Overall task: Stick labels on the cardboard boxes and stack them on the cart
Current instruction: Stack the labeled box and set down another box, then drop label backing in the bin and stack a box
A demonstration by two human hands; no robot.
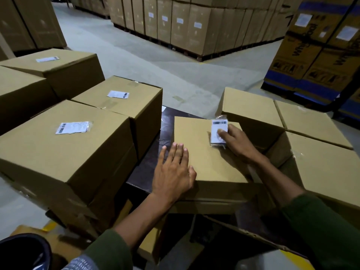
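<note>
Narrow open lane over dark cart deck (pixel 145 172), labelled boxes (pixel 64 145) left, centre box (pixel 206 152) right.

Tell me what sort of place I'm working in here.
Most likely a warehouse: tall rows of stacked brown cardboard cartons stand on a bare grey concrete floor, and plain brown cardboard boxes with white barcode labels sit close by.
</note>
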